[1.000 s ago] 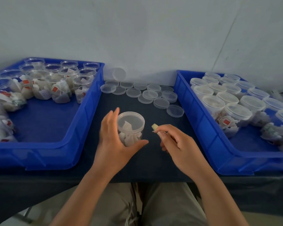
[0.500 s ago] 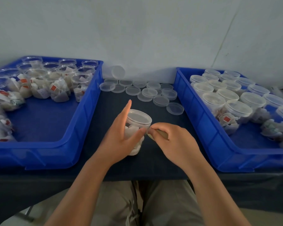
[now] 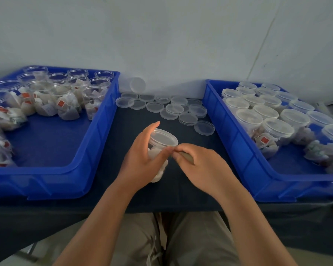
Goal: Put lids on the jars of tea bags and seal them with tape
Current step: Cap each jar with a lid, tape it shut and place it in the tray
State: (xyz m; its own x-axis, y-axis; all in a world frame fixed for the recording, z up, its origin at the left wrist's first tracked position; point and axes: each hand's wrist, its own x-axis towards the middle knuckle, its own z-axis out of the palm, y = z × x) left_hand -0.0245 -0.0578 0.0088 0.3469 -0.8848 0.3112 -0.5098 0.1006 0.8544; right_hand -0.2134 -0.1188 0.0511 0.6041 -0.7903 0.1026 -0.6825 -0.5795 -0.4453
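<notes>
I see left hand [image 3: 140,162] gripping lidded jar [image 3: 162,140], right hand [image 3: 202,166] pinching tape [image 3: 186,156] against it; capped jars [image 3: 277,127] to its right, open jars [image 3: 62,89] to its left.

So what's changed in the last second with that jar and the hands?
The left hand gripped the jar and tilted it rightward. The right hand, pinching the tape, moved left to the jar's rim. The loose lids and both blue trays stayed put.
</notes>
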